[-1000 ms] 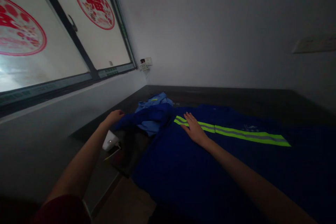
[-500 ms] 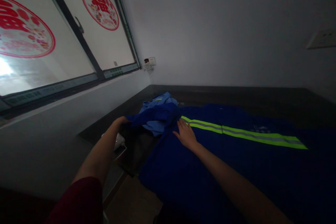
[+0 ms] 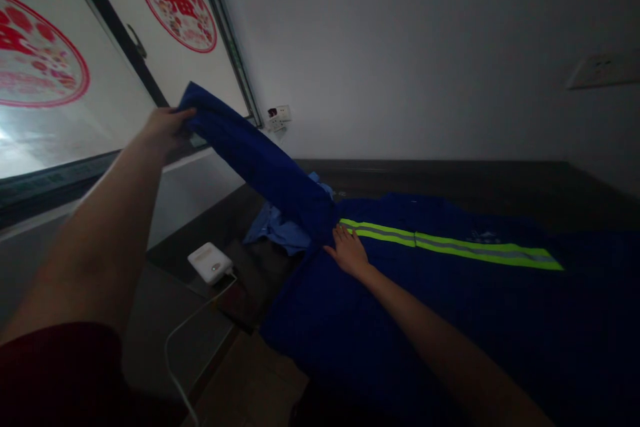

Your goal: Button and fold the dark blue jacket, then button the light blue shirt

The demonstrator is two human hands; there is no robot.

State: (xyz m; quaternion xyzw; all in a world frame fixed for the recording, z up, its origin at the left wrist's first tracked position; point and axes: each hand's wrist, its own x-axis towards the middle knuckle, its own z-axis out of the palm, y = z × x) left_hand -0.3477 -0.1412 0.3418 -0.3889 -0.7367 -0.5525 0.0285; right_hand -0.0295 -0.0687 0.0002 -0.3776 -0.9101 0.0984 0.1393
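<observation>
A dark blue work jacket (image 3: 410, 307) with a yellow-green reflective stripe (image 3: 450, 243) lies spread across a dark table (image 3: 450, 177). My left hand (image 3: 163, 130) is raised in front of the window and closed on the end of the jacket's sleeve (image 3: 255, 157), which stretches up from the table. My right hand (image 3: 347, 252) lies flat and open on the jacket beside the near end of the stripe, where the sleeve joins the body. A lighter blue garment (image 3: 277, 230) lies crumpled under the raised sleeve.
A white power bank (image 3: 210, 262) with a white cable (image 3: 177, 347) sits on the table's left end. A window (image 3: 75, 67) with red round paper decorations fills the left wall. Wall sockets (image 3: 277, 117) are in the corner, another socket plate (image 3: 603, 70) at right.
My left hand has lifted the sleeve from the table up to window height, pulling it straight. The power bank is uncovered. My right hand stays flat on the jacket.
</observation>
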